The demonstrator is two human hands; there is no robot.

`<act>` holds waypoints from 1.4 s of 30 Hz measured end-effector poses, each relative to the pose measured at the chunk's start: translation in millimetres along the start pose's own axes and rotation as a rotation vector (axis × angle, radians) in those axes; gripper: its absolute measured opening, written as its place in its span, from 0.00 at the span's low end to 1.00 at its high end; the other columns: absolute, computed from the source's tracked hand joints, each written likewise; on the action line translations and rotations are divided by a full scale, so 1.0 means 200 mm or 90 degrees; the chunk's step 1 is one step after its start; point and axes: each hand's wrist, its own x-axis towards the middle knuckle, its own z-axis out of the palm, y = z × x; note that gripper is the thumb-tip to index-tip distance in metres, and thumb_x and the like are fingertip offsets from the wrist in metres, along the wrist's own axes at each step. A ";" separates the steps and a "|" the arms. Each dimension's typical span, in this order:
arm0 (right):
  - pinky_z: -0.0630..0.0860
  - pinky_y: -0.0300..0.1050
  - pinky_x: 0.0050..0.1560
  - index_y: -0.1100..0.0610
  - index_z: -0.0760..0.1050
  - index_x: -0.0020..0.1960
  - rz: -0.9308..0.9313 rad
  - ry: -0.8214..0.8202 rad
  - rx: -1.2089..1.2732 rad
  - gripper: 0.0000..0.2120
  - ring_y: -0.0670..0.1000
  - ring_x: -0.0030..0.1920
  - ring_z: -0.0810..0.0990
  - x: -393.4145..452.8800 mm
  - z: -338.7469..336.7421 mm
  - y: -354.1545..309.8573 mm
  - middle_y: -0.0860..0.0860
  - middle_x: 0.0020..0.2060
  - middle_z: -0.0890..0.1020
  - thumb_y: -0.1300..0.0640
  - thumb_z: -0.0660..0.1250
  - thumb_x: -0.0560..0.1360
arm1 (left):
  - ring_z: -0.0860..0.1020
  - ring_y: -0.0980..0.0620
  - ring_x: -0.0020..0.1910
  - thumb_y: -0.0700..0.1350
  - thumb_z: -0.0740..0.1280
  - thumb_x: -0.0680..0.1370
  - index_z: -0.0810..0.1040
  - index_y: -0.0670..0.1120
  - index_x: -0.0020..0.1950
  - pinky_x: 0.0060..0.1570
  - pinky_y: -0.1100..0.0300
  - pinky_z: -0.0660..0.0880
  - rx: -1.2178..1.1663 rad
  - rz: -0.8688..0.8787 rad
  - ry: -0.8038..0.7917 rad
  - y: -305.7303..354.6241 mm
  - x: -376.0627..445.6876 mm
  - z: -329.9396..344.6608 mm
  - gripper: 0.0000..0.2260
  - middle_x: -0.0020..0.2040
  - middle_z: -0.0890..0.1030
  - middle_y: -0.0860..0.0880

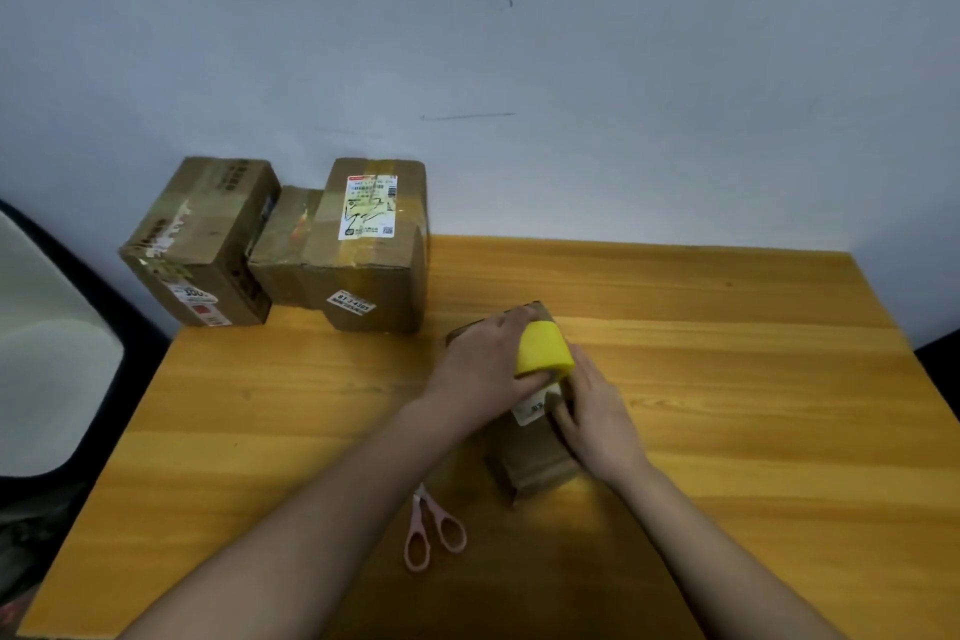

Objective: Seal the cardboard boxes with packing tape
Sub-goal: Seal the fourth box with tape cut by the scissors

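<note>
Small brown box (530, 457) lies mid-table under a yellow tape roll (544, 347) — three boxes (291, 244), seemingly taped, back-left.

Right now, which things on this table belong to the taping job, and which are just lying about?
In use:
- small cardboard box, under both hands
- yellow tape roll, on the box, gripped by the left hand
- right hand, pressing on the box

Not in hand:
- pink scissors, beside the box, untouched
- three taped boxes at the table's far left corner
</note>
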 end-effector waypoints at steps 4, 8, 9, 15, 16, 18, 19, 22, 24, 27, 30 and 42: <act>0.55 0.47 0.76 0.52 0.46 0.79 0.020 -0.056 -0.047 0.36 0.48 0.78 0.49 -0.05 0.01 0.00 0.46 0.78 0.51 0.43 0.60 0.79 | 0.74 0.47 0.61 0.61 0.68 0.73 0.62 0.54 0.71 0.56 0.54 0.72 -0.010 0.011 -0.002 -0.03 0.00 -0.01 0.30 0.66 0.73 0.48; 0.45 0.43 0.77 0.54 0.40 0.79 0.026 -0.094 -0.161 0.44 0.46 0.77 0.39 -0.04 0.04 0.00 0.48 0.79 0.45 0.28 0.48 0.74 | 0.77 0.46 0.58 0.64 0.63 0.75 0.58 0.56 0.72 0.49 0.53 0.77 0.073 0.062 -0.037 -0.05 0.02 -0.04 0.29 0.65 0.75 0.48; 0.43 0.43 0.77 0.54 0.39 0.79 0.027 -0.103 -0.182 0.45 0.46 0.77 0.38 -0.03 0.04 0.00 0.48 0.79 0.44 0.27 0.47 0.74 | 0.77 0.46 0.57 0.65 0.62 0.75 0.57 0.56 0.71 0.49 0.53 0.77 0.101 0.066 -0.052 -0.04 0.03 -0.05 0.29 0.64 0.76 0.47; 0.36 0.40 0.73 0.53 0.31 0.77 0.027 -0.120 -0.204 0.45 0.45 0.76 0.33 -0.04 0.03 -0.05 0.47 0.76 0.35 0.28 0.46 0.74 | 0.78 0.45 0.52 0.62 0.61 0.77 0.57 0.51 0.74 0.39 0.56 0.70 0.350 0.021 -0.133 -0.02 -0.01 -0.11 0.30 0.58 0.77 0.45; 0.35 0.41 0.72 0.53 0.31 0.77 0.028 -0.123 -0.207 0.45 0.46 0.76 0.32 -0.04 0.03 -0.05 0.47 0.76 0.34 0.28 0.45 0.74 | 0.78 0.46 0.52 0.61 0.62 0.78 0.57 0.50 0.74 0.39 0.56 0.70 0.387 0.005 -0.164 -0.04 -0.03 -0.11 0.29 0.57 0.77 0.46; 0.34 0.41 0.72 0.53 0.31 0.77 0.024 -0.133 -0.220 0.45 0.46 0.75 0.31 -0.04 0.02 -0.05 0.48 0.76 0.33 0.27 0.43 0.74 | 0.78 0.47 0.52 0.57 0.63 0.78 0.60 0.49 0.72 0.39 0.57 0.68 0.460 -0.029 -0.250 -0.07 -0.07 -0.11 0.27 0.56 0.77 0.47; 0.34 0.42 0.72 0.53 0.31 0.77 0.023 -0.143 -0.226 0.45 0.46 0.75 0.31 -0.03 0.02 -0.06 0.48 0.76 0.32 0.27 0.43 0.74 | 0.78 0.47 0.53 0.56 0.63 0.78 0.61 0.48 0.72 0.39 0.57 0.68 0.480 -0.049 -0.289 -0.09 -0.09 -0.09 0.25 0.56 0.77 0.47; 0.33 0.43 0.72 0.53 0.30 0.77 0.021 -0.153 -0.239 0.44 0.47 0.75 0.30 -0.03 0.03 -0.07 0.48 0.75 0.31 0.27 0.41 0.74 | 0.78 0.47 0.52 0.55 0.64 0.78 0.61 0.48 0.71 0.39 0.56 0.69 0.453 -0.093 -0.329 -0.17 -0.14 -0.04 0.25 0.56 0.77 0.47; 0.33 0.44 0.73 0.54 0.31 0.77 0.020 -0.156 -0.248 0.44 0.48 0.75 0.30 -0.03 0.03 -0.07 0.48 0.75 0.31 0.27 0.40 0.73 | 0.78 0.47 0.53 0.55 0.64 0.78 0.60 0.48 0.72 0.40 0.56 0.70 0.429 -0.099 -0.327 -0.20 -0.15 0.00 0.26 0.56 0.78 0.46; 0.34 0.47 0.75 0.54 0.32 0.77 0.024 -0.147 -0.268 0.44 0.48 0.75 0.31 -0.03 0.05 -0.08 0.48 0.76 0.33 0.27 0.33 0.71 | 0.78 0.46 0.53 0.54 0.64 0.78 0.58 0.48 0.73 0.41 0.56 0.70 0.406 -0.097 -0.316 -0.23 -0.18 0.05 0.27 0.57 0.77 0.45; 0.33 0.51 0.75 0.55 0.35 0.78 0.091 -0.114 -0.256 0.46 0.50 0.76 0.32 -0.01 0.08 -0.17 0.51 0.77 0.35 0.28 0.25 0.68 | 0.78 0.47 0.51 0.54 0.65 0.78 0.58 0.49 0.74 0.38 0.57 0.70 0.365 -0.117 -0.288 -0.26 -0.19 0.10 0.29 0.56 0.77 0.45; 0.51 0.48 0.72 0.61 0.64 0.74 0.005 -0.127 -0.275 0.35 0.55 0.74 0.64 -0.03 0.31 -0.40 0.57 0.73 0.66 0.44 0.58 0.72 | 0.77 0.44 0.56 0.54 0.68 0.75 0.59 0.46 0.68 0.46 0.55 0.73 0.203 -0.105 -0.241 -0.37 -0.22 0.14 0.28 0.61 0.75 0.44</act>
